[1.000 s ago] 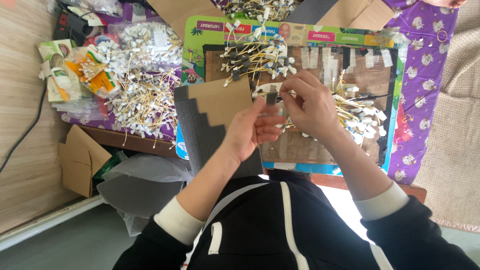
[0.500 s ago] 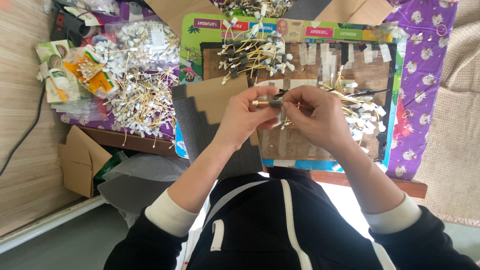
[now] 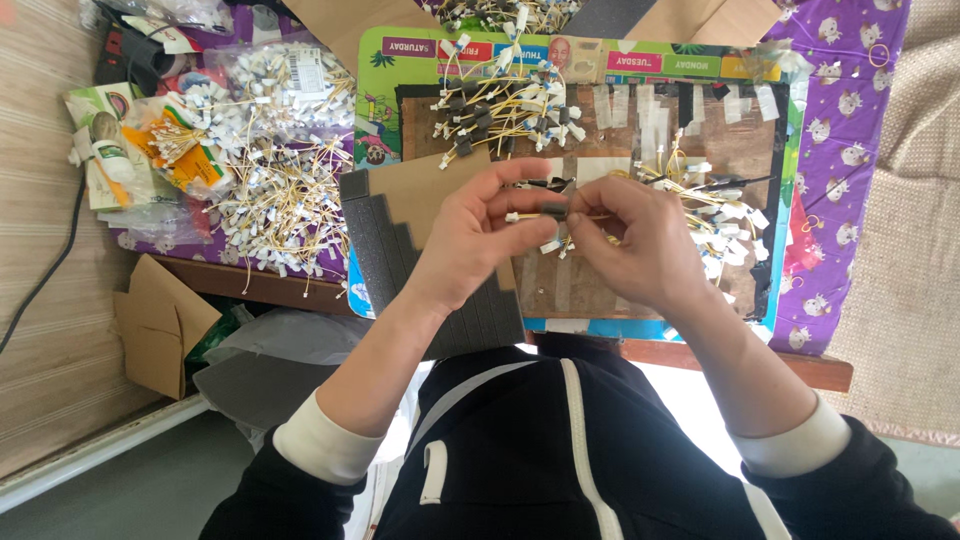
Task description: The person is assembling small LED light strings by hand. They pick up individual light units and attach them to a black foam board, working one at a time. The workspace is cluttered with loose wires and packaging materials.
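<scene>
My left hand [image 3: 478, 235] and my right hand [image 3: 640, 240] meet over a brown work board [image 3: 735, 150], pinching between them one thin yellow wire [image 3: 530, 214] that carries a small dark sleeve and a white end connector. The wire lies level between the fingertips of both hands. Under my left wrist lies a dark grey foam pad with a stepped cardboard sheet [image 3: 420, 195] on it. Loose yellow wires with white connectors are heaped at the board's far edge [image 3: 505, 105] and beside my right hand [image 3: 720, 205].
A big pile of the same wires [image 3: 280, 200] and a clear bag of them [image 3: 290, 80] lie on the purple cloth at left. Strips of tape [image 3: 640, 105] stick to the board's far side. A cardboard box [image 3: 160, 320] and plastic bags sit on the floor.
My hands came together from the upper board toward its middle. The left hand closed onto the wire that the right hand was bringing; both now hold it level.
</scene>
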